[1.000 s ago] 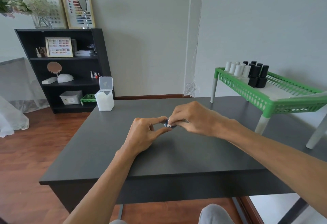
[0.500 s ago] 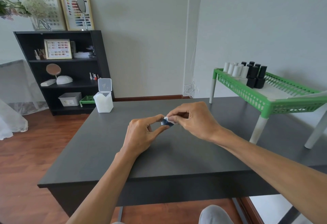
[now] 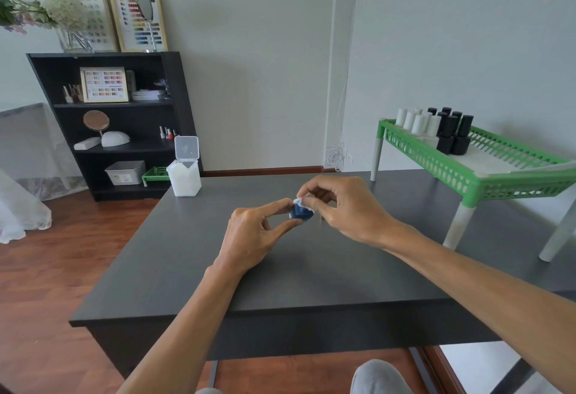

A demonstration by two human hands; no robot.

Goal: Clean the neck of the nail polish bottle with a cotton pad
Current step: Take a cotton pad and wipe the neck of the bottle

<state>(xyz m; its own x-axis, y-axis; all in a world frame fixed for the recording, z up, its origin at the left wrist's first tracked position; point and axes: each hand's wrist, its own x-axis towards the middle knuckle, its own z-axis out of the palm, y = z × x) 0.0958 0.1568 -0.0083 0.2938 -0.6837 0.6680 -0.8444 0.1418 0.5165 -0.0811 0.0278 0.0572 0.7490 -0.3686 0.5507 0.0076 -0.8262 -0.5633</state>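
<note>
**Both hands on the job, wiping under way**

Pinched blue nail polish bottle [image 3: 300, 212] in left hand [image 3: 255, 234] over dark table [image 3: 174, 256]. Pressed cotton pad [image 3: 301, 202], gripped by right hand [image 3: 341, 206], onto neck. Next, probably: turn, wipe round, gently.

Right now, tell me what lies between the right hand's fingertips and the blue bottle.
In the head view, a white cotton pad, pinched by the right hand, sits against the blue bottle.
</note>
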